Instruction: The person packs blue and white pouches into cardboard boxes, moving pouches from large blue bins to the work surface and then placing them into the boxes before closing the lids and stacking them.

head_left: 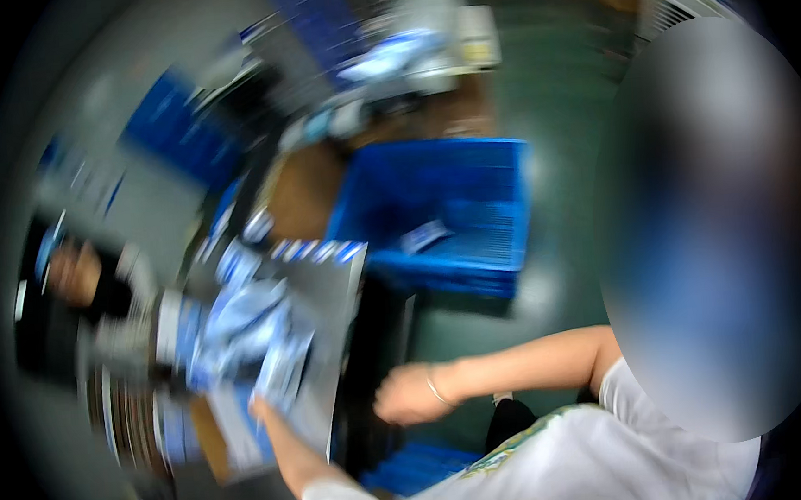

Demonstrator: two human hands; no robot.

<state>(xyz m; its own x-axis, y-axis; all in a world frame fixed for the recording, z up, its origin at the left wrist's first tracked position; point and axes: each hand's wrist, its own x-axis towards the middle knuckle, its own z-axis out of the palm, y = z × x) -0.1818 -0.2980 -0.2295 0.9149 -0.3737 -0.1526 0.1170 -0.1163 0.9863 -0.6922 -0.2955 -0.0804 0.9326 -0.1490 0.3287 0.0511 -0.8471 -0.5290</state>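
My left hand (pixel 262 411) reaches over a grey table on the left and meets the lower end of a white-and-blue packet (pixel 288 365). Its fingers are smeared by motion, so a grip cannot be made out. Just beyond the packet lies a heap of crumpled light-blue plastic packaging (pixel 243 317). Under the left hand, a flat white-and-blue piece with a brown cardboard edge (pixel 211 438) rests on the table. My right hand (pixel 404 396), with a thin bracelet at the wrist, hangs beside the table's edge, fingers curled in and nothing visible in them.
A blue plastic crate (pixel 439 270) stands past the table's right corner, a small white-and-blue packet (pixel 426 236) inside. More blue plastic (pixel 420 465) lies low beside my body. Another person (pixel 125 288) is across the table at left. Green floor (pixel 553 174) runs along the right.
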